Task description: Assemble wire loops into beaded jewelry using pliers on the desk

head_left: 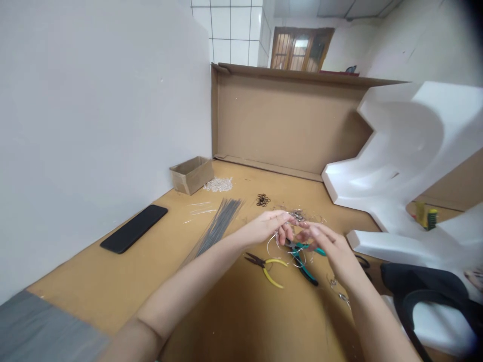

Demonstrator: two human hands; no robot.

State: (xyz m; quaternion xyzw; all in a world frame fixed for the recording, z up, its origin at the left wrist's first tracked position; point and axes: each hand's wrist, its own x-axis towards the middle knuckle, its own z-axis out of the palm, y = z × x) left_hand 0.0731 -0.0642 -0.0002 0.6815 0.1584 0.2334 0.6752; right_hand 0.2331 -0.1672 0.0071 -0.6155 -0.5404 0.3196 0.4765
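Note:
My left hand (272, 226) and my right hand (325, 240) meet over the middle of the table. The fingers of both are bent around a thin silvery wire (272, 246), whose loops hang below them. Under my right hand lie teal-handled pliers (306, 271), partly covered. Yellow-handled pliers (267, 267) rest nearer to me, jaws pointing left. Just behind my fingertips is a tangled pile of wire bits (298, 214). Curled wire pieces (342, 296) lie beside my right wrist.
A bundle of grey wires (222, 223), clear beads (219, 184), a small cardboard box (191, 176) and a black phone (135, 229) are on the left. Black rings (263, 200) lie behind my hands. White foam (400, 151) and a black strap (422, 286) are on the right.

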